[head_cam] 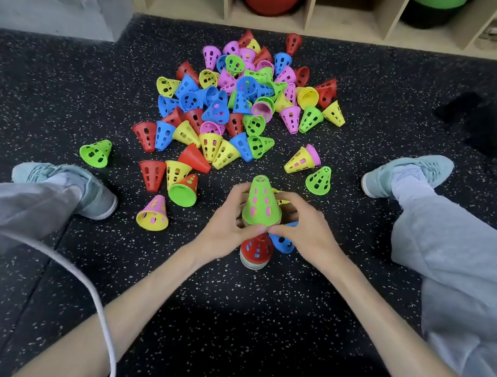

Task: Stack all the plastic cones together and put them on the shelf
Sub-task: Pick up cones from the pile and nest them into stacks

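A green cone (260, 205) with other colours showing through its holes is held upright between both hands. My left hand (228, 220) grips its left side and my right hand (300, 225) pinches its lower rim. Just under it stands a short stack of cones topped by a red one (256, 249) on the floor, with a blue cone (283, 242) lying beside it, partly hidden by my right hand. A big pile of loose cones (236, 104) in several colours lies further ahead. The wooden shelf (307, 22) runs along the back.
My legs and pale blue shoes (407, 174) (67, 183) flank the work area on the speckled black floor. Stray cones lie at the left (96, 153) and right (319, 180). Green and red balls fill shelf compartments. A white cable (94, 291) crosses my left side.
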Demonstrator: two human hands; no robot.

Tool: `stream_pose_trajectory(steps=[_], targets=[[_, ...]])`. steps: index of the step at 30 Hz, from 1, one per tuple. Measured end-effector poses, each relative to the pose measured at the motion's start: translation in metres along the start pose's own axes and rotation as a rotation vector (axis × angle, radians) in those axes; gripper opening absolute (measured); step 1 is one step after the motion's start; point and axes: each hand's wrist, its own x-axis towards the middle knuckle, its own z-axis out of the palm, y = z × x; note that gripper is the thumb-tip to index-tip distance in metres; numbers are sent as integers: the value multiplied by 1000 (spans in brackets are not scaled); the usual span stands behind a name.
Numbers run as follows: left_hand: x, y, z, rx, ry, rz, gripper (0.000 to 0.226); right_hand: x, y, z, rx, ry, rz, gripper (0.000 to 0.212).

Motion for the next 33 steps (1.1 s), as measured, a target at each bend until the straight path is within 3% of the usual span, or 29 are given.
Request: stream_pose_trajectory(steps=[4,12,21,26,29,33], targets=[[-9,-26,8,75,16,-18,81,-1,14,15,-151,-39,-12,64],[-13,-56,19,193,5,-51,84,-1,47,32,-46,-124,50,55],[-16,-71,32,282,19,-87,70,-1,61,38,-178,-152,72,40],[-16,-71,26,323,-38,-94,79,4,61,24,-243,-184,30,33],[-20,-62,17,372,-83,-81,91,10,57,5,-179,-129,18,28],[-17,-47,-8,410,-30,-49,80,25,54,-27,-73,2,16,23]])
